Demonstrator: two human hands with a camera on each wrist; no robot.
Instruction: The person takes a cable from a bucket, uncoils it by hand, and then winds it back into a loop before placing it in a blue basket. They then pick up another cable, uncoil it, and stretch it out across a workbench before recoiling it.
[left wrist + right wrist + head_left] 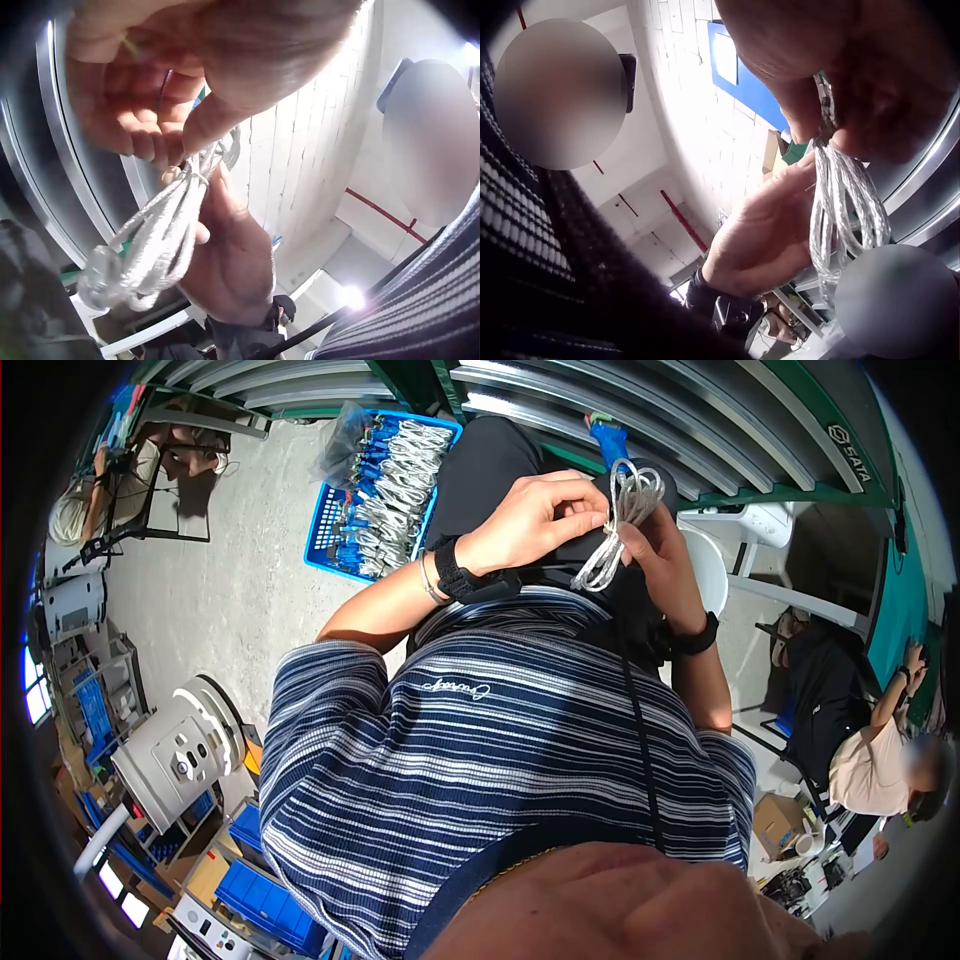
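A coiled bundle of silvery-white cord (pixel 599 566) is held in front of the lap, its loops hanging below a narrow tied waist. Beyond its upper loops sits a blue piece (pixel 609 446) with a metallic end. My left hand (pixel 530 525) comes in from the left, thumb and index finger pinching at the waist of the bundle. From the other side my right hand (pixel 667 567) grips the same waist between thumb and fingers. In the left wrist view the loops (pixel 150 244) hang below both hands. The right wrist view shows the cord (pixel 846 199) gathered tightly under my right fingers.
A blue plastic basket (pixel 318 532) with rows of similar cord bundles stands on the floor to the left, a dark plastic bag (pixel 343 448) at its corner. Green-framed metal racking (pixel 680 420) runs along the front. A white round container (pixel 707 572) stands by my right hand.
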